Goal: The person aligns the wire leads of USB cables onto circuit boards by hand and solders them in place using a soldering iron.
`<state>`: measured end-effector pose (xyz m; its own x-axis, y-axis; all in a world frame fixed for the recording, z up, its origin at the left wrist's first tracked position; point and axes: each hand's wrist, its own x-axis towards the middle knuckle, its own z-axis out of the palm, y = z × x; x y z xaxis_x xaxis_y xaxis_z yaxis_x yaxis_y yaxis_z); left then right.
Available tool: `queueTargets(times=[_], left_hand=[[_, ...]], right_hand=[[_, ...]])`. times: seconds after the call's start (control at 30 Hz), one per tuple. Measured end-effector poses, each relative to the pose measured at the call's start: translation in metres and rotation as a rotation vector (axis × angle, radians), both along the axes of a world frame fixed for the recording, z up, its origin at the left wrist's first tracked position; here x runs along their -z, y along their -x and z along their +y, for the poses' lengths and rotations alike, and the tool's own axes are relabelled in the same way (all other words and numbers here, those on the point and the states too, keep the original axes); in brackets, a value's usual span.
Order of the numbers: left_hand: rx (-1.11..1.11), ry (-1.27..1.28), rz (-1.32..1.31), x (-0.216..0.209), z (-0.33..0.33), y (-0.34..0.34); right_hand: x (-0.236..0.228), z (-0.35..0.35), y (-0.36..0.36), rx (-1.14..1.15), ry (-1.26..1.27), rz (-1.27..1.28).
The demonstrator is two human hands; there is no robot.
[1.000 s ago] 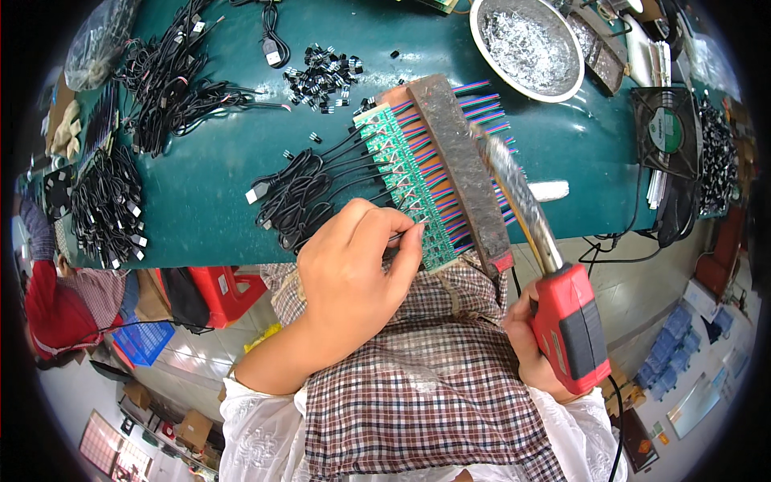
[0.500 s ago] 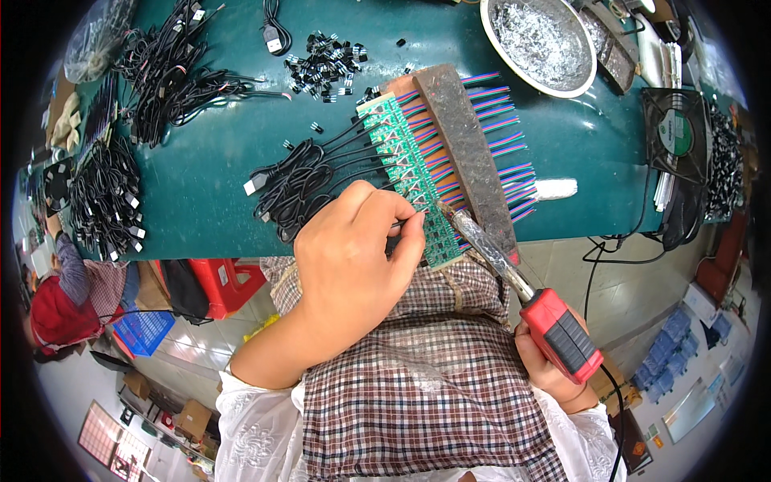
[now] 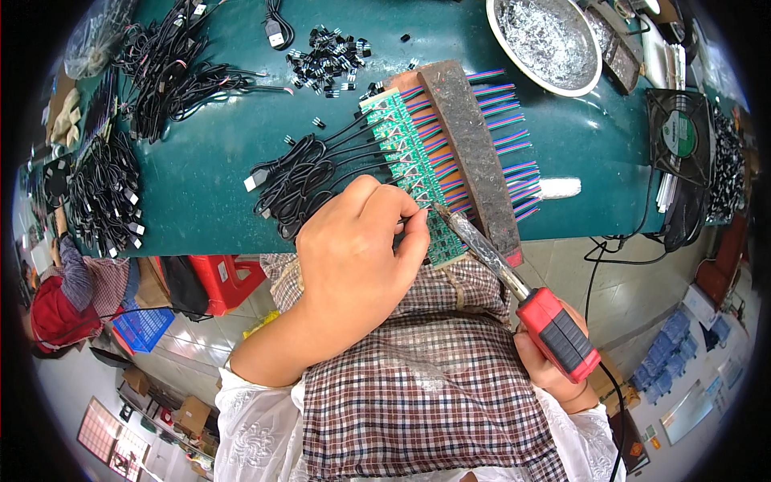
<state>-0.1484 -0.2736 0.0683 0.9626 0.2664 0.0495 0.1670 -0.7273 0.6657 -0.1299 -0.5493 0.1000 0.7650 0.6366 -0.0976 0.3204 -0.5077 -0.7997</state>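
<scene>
My left hand [image 3: 345,249] is closed in a pinch at the near part of a green circuit board strip [image 3: 404,149], thumb and forefinger on a thin cable end mostly hidden by the fingers. In my right hand [image 3: 540,360] is a red and black soldering iron [image 3: 558,333], its tip at the board close beside the left fingertips. Black USB cables [image 3: 299,173] lie bundled left of the board, several of their ends running to it. Striped ribbon wires [image 3: 499,104] come out on the board's right, passing under a dark, heavy bar [image 3: 470,153].
A bowl of silvery scraps [image 3: 546,48] stands at the far right, with a small fan [image 3: 679,132] nearer the right edge. Small black connectors [image 3: 329,60] lie piled beyond the board. More cable bundles [image 3: 104,193] are at left. A person [image 3: 64,297] sits farther left.
The soldering iron's tip has shifted slightly left across the board, closer to my left fingertips. My left hand keeps its pinch; the whole view has moved a little.
</scene>
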Motion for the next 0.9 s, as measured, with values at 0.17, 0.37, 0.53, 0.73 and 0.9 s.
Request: queueTargets(times=[0.17, 0.37, 0.53, 0.73, 0.9], left_hand=[[-0.001, 0.001, 0.003, 0.0, 0.001, -0.001], [-0.004, -0.003, 0.009, 0.0, 0.0, 0.0], [0.009, -0.024, -0.017, 0.001, 0.001, 0.0], [0.066, -0.033, -0.032, -0.004, 0.001, -0.001], [0.101, -0.014, -0.032, -0.006, 0.004, -0.008]], right_hand=[[-0.001, -0.012, 0.004, -0.015, 0.027, 0.015], [0.005, -0.034, 0.026, 0.232, 0.039, 0.387], [0.008, -0.04, 0.033, 0.277, 0.027, 0.418], [0.003, -0.041, 0.033, 0.272, 0.04, 0.365], [-0.008, -0.031, 0.022, 0.263, 0.08, 0.288]])
